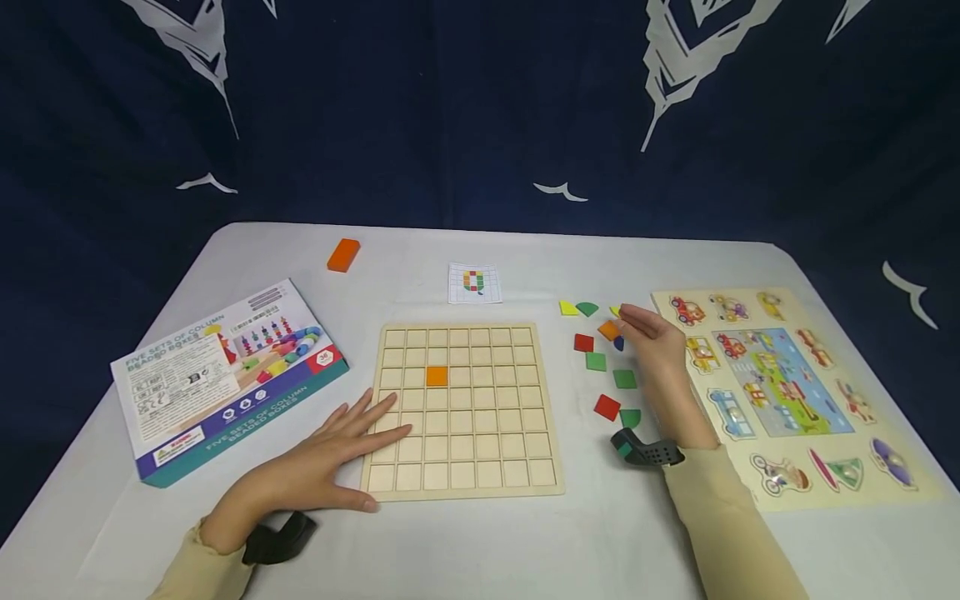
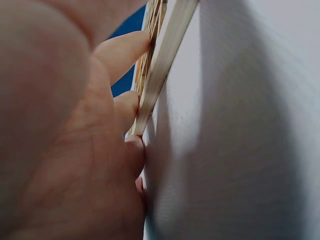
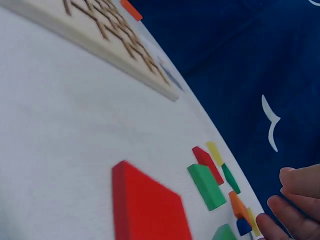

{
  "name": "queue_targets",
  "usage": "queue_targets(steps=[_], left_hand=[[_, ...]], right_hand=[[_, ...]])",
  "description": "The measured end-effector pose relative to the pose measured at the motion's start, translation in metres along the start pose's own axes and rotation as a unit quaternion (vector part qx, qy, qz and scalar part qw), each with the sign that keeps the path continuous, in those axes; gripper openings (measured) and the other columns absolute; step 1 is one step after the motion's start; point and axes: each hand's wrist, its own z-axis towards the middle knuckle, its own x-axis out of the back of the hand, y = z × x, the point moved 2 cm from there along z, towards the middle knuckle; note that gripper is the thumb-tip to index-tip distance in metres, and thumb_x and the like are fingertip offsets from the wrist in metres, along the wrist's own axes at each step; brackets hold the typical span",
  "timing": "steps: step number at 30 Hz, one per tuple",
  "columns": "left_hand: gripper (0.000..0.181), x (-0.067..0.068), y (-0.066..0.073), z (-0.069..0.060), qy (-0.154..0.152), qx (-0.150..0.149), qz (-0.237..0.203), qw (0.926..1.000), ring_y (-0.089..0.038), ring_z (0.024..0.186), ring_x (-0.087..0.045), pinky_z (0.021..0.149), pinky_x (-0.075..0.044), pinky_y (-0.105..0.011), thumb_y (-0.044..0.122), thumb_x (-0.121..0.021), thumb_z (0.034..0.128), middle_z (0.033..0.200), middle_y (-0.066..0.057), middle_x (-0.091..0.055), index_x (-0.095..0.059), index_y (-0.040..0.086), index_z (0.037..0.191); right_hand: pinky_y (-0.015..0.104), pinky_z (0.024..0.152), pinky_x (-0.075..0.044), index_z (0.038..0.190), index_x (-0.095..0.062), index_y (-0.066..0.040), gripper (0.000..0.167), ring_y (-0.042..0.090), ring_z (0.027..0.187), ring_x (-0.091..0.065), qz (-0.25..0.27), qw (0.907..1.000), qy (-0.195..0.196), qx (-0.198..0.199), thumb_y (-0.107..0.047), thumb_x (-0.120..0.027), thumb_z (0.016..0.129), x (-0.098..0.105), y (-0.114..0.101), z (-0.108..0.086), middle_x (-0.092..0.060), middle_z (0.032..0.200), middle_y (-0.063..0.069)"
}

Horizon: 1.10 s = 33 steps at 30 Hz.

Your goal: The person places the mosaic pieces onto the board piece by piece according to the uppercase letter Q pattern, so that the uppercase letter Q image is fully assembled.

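My left hand [image 1: 322, 462] rests with fingers spread on the left edge of a wooden grid board [image 1: 461, 493]. In the left wrist view, fingertips touch the board's side [image 2: 167, 55]. One orange square tile [image 1: 437, 377] sits in a cell in the board's upper left part. My right hand [image 1: 656, 350] hovers over the right side of the loose tiles, fingers loosely bent, with nothing visible in them. Close to its fingertips are a yellow tile [image 1: 615, 311], partly hidden, an orange tile [image 1: 608, 331] and a dark blue tile [image 1: 618, 342].
Other loose tiles include a red square [image 1: 607, 407], a green square [image 1: 625, 379] and a green quarter-circle [image 1: 587, 309]. A pattern card [image 1: 475, 284] lies behind the board. A toy box [image 1: 232, 379] and orange block [image 1: 343, 255] are left; a picture puzzle [image 1: 787, 392] is right.
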Motion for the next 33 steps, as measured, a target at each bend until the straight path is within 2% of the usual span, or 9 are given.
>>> queue_targets(steps=[3, 7, 11, 16, 21, 24, 27, 33], left_hand=[[0.081, -0.001, -0.001, -0.001, 0.001, 0.003, 0.002, 1.0, -0.034, 0.139, 0.003, 0.104, 0.001, -0.061, 0.041, -0.077, 0.0728, 0.155, -0.006, -0.01, -0.04, 0.025, 0.144], [0.082, -0.001, -0.001, 0.0, 0.001, 0.0, 0.008, 1.0, -0.034, 0.139, 0.003, 0.104, 0.0, -0.06, 0.043, -0.076, 0.0729, 0.155, -0.006, -0.01, -0.04, 0.025, 0.144], [0.082, -0.001, -0.001, 0.002, -0.002, 0.003, 0.011, 0.9999, -0.034, 0.139, 0.004, 0.105, 0.0, -0.06, 0.042, -0.077, 0.0723, 0.155, -0.005, -0.01, -0.04, 0.026, 0.144], [0.083, 0.0, 0.001, 0.003, -0.004, 0.008, 0.009, 0.9999, -0.034, 0.139, 0.004, 0.105, 0.0, -0.059, 0.041, -0.078, 0.0713, 0.155, -0.006, -0.01, -0.04, 0.025, 0.144], [0.083, 0.001, 0.002, 0.002, -0.005, 0.011, 0.003, 0.9999, -0.033, 0.139, 0.004, 0.105, 0.001, -0.059, 0.039, -0.079, 0.0715, 0.155, -0.007, -0.01, -0.04, 0.024, 0.144], [0.083, 0.001, 0.002, 0.0, -0.005, 0.007, 0.001, 1.0, -0.033, 0.139, 0.005, 0.105, 0.001, -0.059, 0.038, -0.078, 0.0722, 0.155, -0.008, -0.01, -0.039, 0.024, 0.144], [0.082, 0.001, 0.003, 0.0, -0.005, 0.004, -0.001, 1.0, -0.034, 0.139, 0.005, 0.105, 0.001, -0.059, 0.038, -0.078, 0.0728, 0.155, -0.008, -0.01, -0.039, 0.024, 0.144], [0.083, 0.001, 0.002, 0.0, -0.006, 0.008, 0.003, 0.9999, -0.034, 0.139, 0.004, 0.106, 0.001, -0.057, 0.038, -0.078, 0.0722, 0.155, -0.007, -0.01, -0.039, 0.024, 0.144]], right_hand=[[0.026, 0.095, -0.04, 0.132, -0.053, -0.009, 0.04, 0.017, 0.115, -0.052, -0.004, 1.0, -0.005, 0.001, -0.022, -0.058, 0.094, -0.003, -0.006, -0.008, -0.055, 0.13, 0.006], [0.026, 0.091, -0.044, 0.131, -0.054, -0.007, 0.04, 0.018, 0.113, -0.053, -0.058, 0.9979, 0.008, 0.027, -0.014, -0.059, 0.093, -0.007, -0.004, -0.008, -0.057, 0.127, 0.008], [0.032, 0.091, -0.045, 0.128, -0.056, -0.006, 0.04, 0.021, 0.111, -0.053, -0.115, 0.9912, 0.02, 0.063, -0.011, -0.064, 0.089, -0.01, 0.0, -0.005, -0.059, 0.122, 0.009], [0.036, 0.091, -0.044, 0.125, -0.058, -0.003, 0.04, 0.025, 0.107, -0.054, -0.156, 0.9808, 0.035, 0.112, -0.009, -0.067, 0.087, -0.014, 0.001, -0.005, -0.061, 0.117, 0.014], [0.039, 0.09, -0.044, 0.12, -0.06, 0.001, 0.035, 0.028, 0.102, -0.056, -0.169, 0.9722, 0.049, 0.154, -0.003, -0.067, 0.085, -0.017, -0.001, -0.005, -0.063, 0.111, 0.017], [0.04, 0.087, -0.045, 0.119, -0.06, 0.002, 0.034, 0.029, 0.099, -0.057, -0.176, 0.9688, 0.055, 0.166, -0.001, -0.066, 0.085, -0.019, -0.002, -0.006, -0.064, 0.108, 0.017], [0.039, 0.087, -0.046, 0.119, -0.06, 0.001, 0.034, 0.029, 0.098, -0.058, -0.174, 0.9682, 0.055, 0.171, -0.001, -0.065, 0.086, -0.019, -0.002, -0.006, -0.064, 0.107, 0.017], [0.038, 0.089, -0.046, 0.121, -0.06, 0.0, 0.035, 0.027, 0.1, -0.059, -0.154, 0.9732, 0.046, 0.165, -0.004, -0.065, 0.087, -0.019, -0.003, -0.007, -0.064, 0.109, 0.015]])
